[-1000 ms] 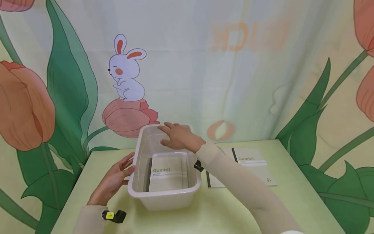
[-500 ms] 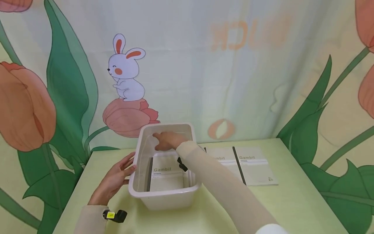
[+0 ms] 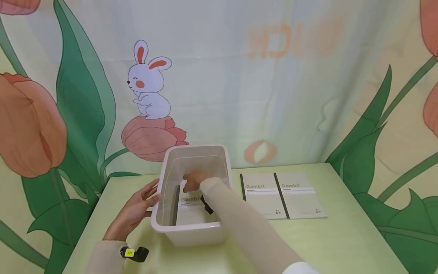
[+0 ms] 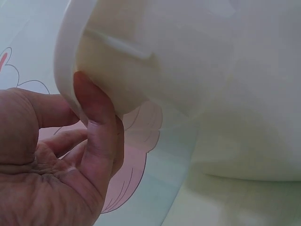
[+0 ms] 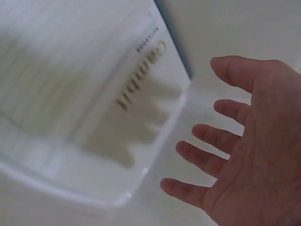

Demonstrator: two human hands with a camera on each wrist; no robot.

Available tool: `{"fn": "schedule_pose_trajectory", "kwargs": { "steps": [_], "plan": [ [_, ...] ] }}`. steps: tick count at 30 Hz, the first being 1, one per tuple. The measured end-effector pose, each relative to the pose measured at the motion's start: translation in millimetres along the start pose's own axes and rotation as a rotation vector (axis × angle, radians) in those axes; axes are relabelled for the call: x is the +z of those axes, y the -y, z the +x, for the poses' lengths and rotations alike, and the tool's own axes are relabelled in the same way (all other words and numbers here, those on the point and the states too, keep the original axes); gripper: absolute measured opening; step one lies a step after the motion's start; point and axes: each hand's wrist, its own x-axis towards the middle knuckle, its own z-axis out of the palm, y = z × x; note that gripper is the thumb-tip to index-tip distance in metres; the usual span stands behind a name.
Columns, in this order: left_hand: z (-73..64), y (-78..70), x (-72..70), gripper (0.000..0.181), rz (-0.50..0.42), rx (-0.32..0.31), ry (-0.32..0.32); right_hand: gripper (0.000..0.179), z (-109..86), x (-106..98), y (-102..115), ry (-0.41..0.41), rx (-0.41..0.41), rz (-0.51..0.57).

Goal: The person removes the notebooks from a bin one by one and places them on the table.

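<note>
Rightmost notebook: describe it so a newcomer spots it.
On the pale green table, find the white bin. To its right, two "Gambit" notebooks lie side by side. The rightmost notebook is farther from the bin, its dark spine toward the other.

Pale green table [image 3: 342,243] before printed cloth [image 3: 212,99]: white rabbit [image 3: 157,104] seated on pink tulip [image 3: 148,140], large orange tulip [image 3: 30,125] and green leaf [image 3: 80,83] leftward, faded orange lettering [image 3: 283,40] upper right.
</note>
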Motion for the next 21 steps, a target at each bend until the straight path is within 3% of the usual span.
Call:
{"fn": "schedule_pose_trajectory", "kwargs": {
  "steps": [9, 14, 21],
  "plan": [
    [1.8, 0.3, 1.2, 0.071, -0.005, -0.003, -0.002, 0.067, 2.5, 16.1, -4.3, 0.071, 0.094, 0.050],
    [2.9, 1.7, 1.7, 0.071, -0.003, -0.007, -0.007, 0.064, -9.0, 14.7, -4.5, 0.102, 0.057, -0.004],
    [3.9, 2.3, 2.0, 0.070, 0.005, -0.007, -0.008, 0.070, -5.4, 15.0, -4.6, 0.099, 0.098, 0.098]
  ]
}}
